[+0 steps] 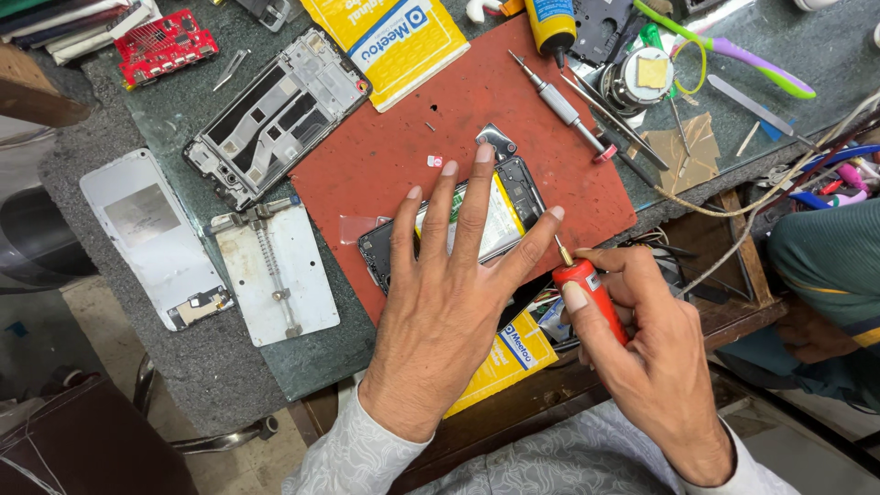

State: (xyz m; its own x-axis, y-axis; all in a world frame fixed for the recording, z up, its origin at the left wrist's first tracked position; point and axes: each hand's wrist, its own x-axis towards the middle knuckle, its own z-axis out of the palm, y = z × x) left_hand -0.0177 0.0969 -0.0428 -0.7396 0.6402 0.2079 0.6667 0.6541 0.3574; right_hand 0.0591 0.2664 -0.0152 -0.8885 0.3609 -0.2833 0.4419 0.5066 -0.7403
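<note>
Pressing flat with spread fingers, the left hand (449, 275) pins the opened black smartphone with its yellow battery (477, 225) at the middle of the red rubber mat (385, 156), a thin, fragile thing probably best steadied by its edges, while the right hand (642, 339) pinches a red-handled precision screwdriver (587, 284) at the phone's right edge.

An opened black phone (513, 188), back cover off and yellow-green battery exposed, lay diagonally on a red mat. A red-handled screwdriver (587, 286) stood tilted, its tip touching the phone's lower right edge.
</note>
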